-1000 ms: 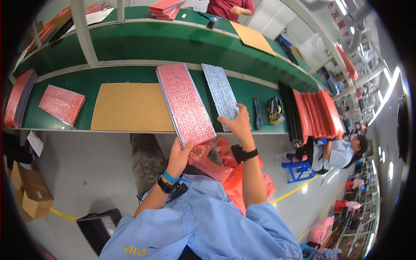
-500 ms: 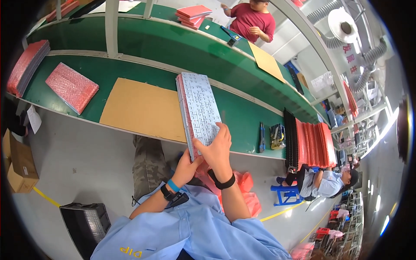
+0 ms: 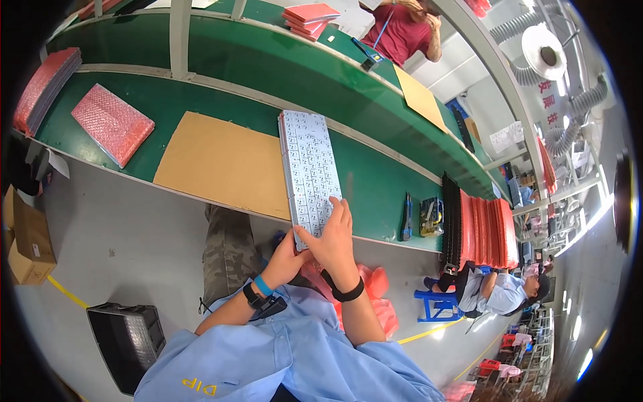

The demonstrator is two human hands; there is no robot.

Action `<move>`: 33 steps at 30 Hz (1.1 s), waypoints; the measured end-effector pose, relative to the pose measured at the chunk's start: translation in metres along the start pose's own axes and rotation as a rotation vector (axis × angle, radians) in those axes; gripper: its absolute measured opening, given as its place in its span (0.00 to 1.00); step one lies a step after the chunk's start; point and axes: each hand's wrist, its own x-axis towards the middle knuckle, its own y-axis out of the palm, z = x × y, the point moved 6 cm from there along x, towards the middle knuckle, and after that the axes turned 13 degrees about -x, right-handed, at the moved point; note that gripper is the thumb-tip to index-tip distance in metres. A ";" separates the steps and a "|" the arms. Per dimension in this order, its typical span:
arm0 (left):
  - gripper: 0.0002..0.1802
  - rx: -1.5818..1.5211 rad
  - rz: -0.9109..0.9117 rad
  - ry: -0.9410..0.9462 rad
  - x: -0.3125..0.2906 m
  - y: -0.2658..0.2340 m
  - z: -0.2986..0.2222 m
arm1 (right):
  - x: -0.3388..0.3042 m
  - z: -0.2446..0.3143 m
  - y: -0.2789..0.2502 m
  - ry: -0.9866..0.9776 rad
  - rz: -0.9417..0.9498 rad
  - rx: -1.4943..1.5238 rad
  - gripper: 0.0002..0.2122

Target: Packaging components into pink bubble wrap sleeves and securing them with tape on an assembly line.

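Panel (image 3: pixel 311 164) on top now! A second ago it lay on the green bench (image 3: pixel 382 174), off to the right of the pink pack (image 3: pixel 283 137); now it sits face up over that pack, the two stacked as one. And look at the edge: half a second back a broad pink strip showed along the left side, and now only a sliver peeks out, so the fit looks squarer, though I'd judge the lining-up not quite settled.

Right hand (image 3: pixel 333 241) half open across the near end, thumb and fingers gripping the panel. Left hand (image 3: pixel 287 258) is curled round the bottom corner, holding the stack from below; its fingertips I can't see. That near end juts past the bench edge towards the body, while the far end reaches over the bench, just beside the brown card (image 3: pixel 224 164).

Knife (image 3: pixel 406 218) and tape (image 3: pixel 431 216) lie off to the right, untouched. Both hands now work the same end, which seems to suit evening the edges.
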 end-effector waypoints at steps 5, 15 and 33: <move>0.32 0.076 -0.022 -0.009 0.001 -0.003 0.002 | 0.000 -0.001 -0.006 0.025 0.037 -0.002 0.48; 0.28 0.072 -0.099 0.067 -0.017 -0.013 -0.019 | 0.029 -0.095 -0.117 -0.083 0.377 0.175 0.36; 0.34 0.284 0.092 -0.286 -0.081 -0.031 -0.026 | 0.214 -0.076 0.005 -0.256 0.802 0.407 0.30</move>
